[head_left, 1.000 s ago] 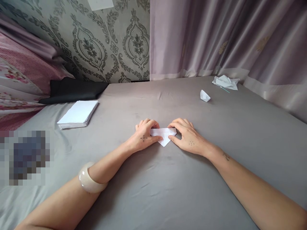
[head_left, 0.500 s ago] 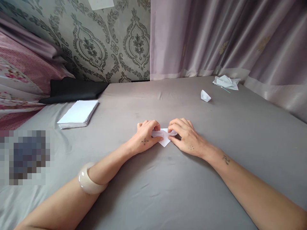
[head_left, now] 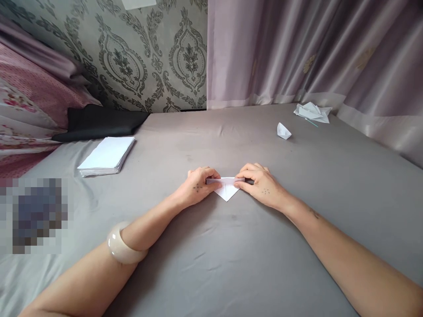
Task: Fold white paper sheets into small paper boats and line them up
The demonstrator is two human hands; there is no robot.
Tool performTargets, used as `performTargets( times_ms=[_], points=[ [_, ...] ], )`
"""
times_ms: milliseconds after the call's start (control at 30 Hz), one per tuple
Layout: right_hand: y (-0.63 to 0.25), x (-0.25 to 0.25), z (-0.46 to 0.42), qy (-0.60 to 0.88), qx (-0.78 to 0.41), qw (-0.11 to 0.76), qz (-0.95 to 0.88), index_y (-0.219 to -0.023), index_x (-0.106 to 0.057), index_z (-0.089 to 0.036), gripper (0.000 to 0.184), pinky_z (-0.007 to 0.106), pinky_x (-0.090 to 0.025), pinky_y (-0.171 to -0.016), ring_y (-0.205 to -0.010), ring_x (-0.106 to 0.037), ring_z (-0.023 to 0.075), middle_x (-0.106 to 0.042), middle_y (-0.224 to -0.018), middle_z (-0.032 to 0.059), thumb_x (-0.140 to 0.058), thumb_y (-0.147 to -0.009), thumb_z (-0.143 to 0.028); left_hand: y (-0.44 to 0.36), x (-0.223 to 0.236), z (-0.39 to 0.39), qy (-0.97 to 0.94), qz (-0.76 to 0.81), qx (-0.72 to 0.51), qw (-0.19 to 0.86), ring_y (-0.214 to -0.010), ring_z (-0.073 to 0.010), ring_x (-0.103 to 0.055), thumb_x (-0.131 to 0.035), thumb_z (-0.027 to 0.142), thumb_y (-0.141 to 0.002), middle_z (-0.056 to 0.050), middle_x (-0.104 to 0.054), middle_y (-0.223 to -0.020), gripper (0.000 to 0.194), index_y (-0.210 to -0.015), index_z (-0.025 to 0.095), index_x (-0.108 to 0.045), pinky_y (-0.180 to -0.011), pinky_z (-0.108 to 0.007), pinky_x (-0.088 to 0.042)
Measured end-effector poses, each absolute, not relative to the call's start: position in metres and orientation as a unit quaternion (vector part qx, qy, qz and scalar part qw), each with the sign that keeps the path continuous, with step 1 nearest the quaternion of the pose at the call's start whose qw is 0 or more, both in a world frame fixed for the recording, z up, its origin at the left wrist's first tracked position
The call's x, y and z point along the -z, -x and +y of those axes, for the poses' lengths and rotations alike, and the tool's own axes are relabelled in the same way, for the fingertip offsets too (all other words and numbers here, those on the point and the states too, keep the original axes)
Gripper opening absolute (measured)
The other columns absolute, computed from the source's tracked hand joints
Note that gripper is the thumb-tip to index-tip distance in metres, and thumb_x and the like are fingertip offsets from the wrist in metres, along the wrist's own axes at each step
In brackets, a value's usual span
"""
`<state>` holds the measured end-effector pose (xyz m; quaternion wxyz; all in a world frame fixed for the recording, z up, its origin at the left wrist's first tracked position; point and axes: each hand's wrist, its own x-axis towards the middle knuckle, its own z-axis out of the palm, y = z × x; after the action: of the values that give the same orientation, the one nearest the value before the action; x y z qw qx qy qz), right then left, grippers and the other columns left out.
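Head view: left hand (head_left: 199, 186) and right hand (head_left: 261, 186), each grip pinching one end of folded paper (head_left: 226, 192).

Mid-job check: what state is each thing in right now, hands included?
Folded paper: creased, near edge pointed
Left hand: pinching the paper's left side
Right hand: pinching its right side
Paper stack: piled, roughly squared
Small paper piece: folded, lying apart
Far paper pieces: folded, heaped together
Bangle: worn on the left arm
Curtain: hanging in folds
Grey sheet: spread, lightly wrinkled
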<state>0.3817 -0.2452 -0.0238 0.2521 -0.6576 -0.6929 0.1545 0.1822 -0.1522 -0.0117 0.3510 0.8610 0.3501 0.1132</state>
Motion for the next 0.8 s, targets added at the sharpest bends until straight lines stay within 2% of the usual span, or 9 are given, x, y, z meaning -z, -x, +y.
performTargets(
  times_ms=[133, 267, 367, 467, 633, 800],
  points=[
    [-0.385, 0.025, -0.242, 0.639, -0.164, 0.25, -0.709, -0.086, -0.069, -0.029, 0.016, 0.04, -0.037, -0.089, -0.091, -0.054, 0.0179, -0.066, -0.092, -0.0002, -0.054, -0.089, -0.031, -0.181, 0.017, -0.148, -0.853, 0.344, -0.126, 0.371, -0.079, -0.0175, -0.056, -0.056, 0.034, -0.084, 0.0, -0.064, -0.084, 0.016, -0.083, 0.021, -0.066, -0.076, -0.032, -0.042],
    [-0.39, 0.027, -0.241, 0.619, -0.175, 0.245, -0.726, -0.091, -0.07, -0.03, 0.018, 0.04, -0.036, -0.089, -0.089, -0.053, 0.0177, -0.064, -0.086, -0.0001, -0.053, -0.091, -0.03, -0.178, 0.021, -0.143, -0.869, 0.309, -0.139, 0.361, -0.081, -0.0178, -0.056, -0.055, 0.036, -0.086, -0.001, -0.064, -0.084, 0.018, -0.082, 0.022, -0.067, -0.081, -0.033, -0.041],
    [-0.392, 0.027, -0.241, 0.593, -0.158, 0.251, -0.748, -0.091, -0.071, -0.028, 0.019, 0.038, -0.038, -0.088, -0.089, -0.051, 0.0179, -0.063, -0.088, 0.0014, -0.051, -0.092, -0.029, -0.176, 0.021, -0.14, -0.903, 0.277, -0.126, 0.302, -0.09, -0.0202, -0.055, -0.053, 0.034, -0.089, -0.002, -0.065, -0.089, 0.019, -0.082, 0.023, -0.067, -0.088, -0.037, -0.036],
    [-0.392, 0.025, -0.244, 0.568, -0.132, 0.251, -0.773, -0.096, -0.07, -0.026, 0.023, 0.035, -0.041, -0.084, -0.089, -0.049, 0.0184, -0.062, -0.09, 0.0031, -0.048, -0.095, -0.028, -0.173, 0.019, -0.137, -0.938, 0.229, -0.116, 0.232, -0.092, -0.02, -0.053, -0.049, 0.03, -0.092, -0.003, -0.065, -0.093, 0.019, -0.087, 0.023, -0.066, -0.088, -0.038, -0.033],
    [-0.388, 0.016, -0.251, 0.568, -0.079, 0.184, -0.798, -0.099, -0.07, -0.026, 0.031, 0.033, -0.041, -0.076, -0.091, -0.048, 0.0197, -0.061, -0.093, 0.0058, -0.04, -0.097, -0.021, -0.168, 0.013, -0.137, -0.977, 0.141, -0.102, 0.123, -0.092, -0.0193, -0.052, -0.033, 0.026, -0.099, -0.007, -0.064, -0.1, 0.032, -0.096, 0.021, -0.065, -0.082, -0.035, -0.033],
    [-0.381, 0.01, -0.258, 0.589, -0.031, 0.127, -0.797, -0.1, -0.068, -0.026, 0.028, 0.031, -0.038, -0.069, -0.086, -0.046, 0.0191, -0.058, -0.091, 0.0053, -0.042, -0.096, -0.019, -0.166, 0.01, -0.14, -0.993, 0.083, -0.067, 0.041, -0.092, -0.0211, -0.05, -0.026, 0.017, -0.099, -0.011, -0.062, -0.101, 0.039, -0.1, 0.017, -0.064, -0.08, -0.035, -0.035]
  ],
)
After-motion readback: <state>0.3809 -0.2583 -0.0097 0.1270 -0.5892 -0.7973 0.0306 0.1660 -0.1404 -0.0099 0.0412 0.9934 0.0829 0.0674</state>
